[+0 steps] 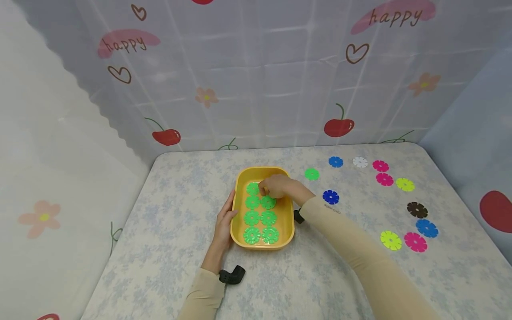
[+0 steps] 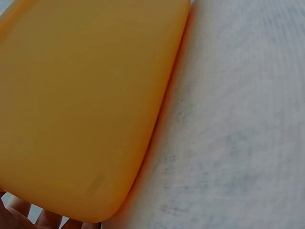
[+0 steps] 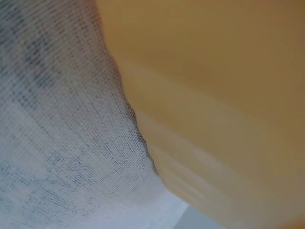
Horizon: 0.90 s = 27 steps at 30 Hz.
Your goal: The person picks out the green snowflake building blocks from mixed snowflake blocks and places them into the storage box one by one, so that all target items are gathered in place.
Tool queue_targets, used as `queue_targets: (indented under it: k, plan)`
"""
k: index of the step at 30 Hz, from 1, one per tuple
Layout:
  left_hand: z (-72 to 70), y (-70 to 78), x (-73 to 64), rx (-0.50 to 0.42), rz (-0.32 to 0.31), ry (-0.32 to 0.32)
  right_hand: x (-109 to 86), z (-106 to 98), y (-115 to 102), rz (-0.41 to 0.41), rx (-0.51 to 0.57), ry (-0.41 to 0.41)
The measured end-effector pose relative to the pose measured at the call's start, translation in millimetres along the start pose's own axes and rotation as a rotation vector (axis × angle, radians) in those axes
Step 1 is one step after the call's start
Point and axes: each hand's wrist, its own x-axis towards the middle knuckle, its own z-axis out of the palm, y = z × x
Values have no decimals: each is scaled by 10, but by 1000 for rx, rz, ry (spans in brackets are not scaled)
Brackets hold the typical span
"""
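A yellow tray (image 1: 262, 245) stands on the table with several green notched plastic discs (image 1: 252, 218) in two columns on its floor. My left hand (image 1: 222, 224) holds the tray's left side, thumb at the rim and fingers along the outer wall. In the left wrist view, fingers (image 2: 47, 218) show past the tray's edge. My right hand (image 1: 276, 186) reaches over the right rim into the tray's far end, fingers bent downward beside the far green discs. Whatever lies under or between those fingers is hidden. Only the tray's outer wall (image 3: 214, 119) and tablecloth fill the right wrist view.
Right of the tray lie loose notched discs: a green one (image 1: 312, 174), a dark blue one (image 1: 330, 197), a white one (image 1: 360, 162), a brown one (image 1: 417, 210), and several pink, yellow and lighter blue ones. A printed curtain (image 1: 256, 89) hangs behind the table.
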Motion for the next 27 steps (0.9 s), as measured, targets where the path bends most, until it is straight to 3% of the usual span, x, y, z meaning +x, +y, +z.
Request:
queue_targets:
  k: [5,8,14,16,20,23,27]
  plan:
    - [11,2,-4,0,-4,4,-62,-33,-2,-39,6,33]
    - [19,3,-3,-2,-2,5,-154,-92,27,-117,49,110]
    - [32,6,4,-6,0,0,-441,-219,312,-274,363,326]
    - [29,8,8,-8,2,-1,-531,-234,476,-243,447,403]
    - [21,16,9,-9,7,3,-669,-240,842,-62,549,530]
    - [16,15,2,-11,1,12,-727,-223,1094,71,602,558]
    - [15,2,-12,-18,2,9,-755,-190,1317,161,638,539]
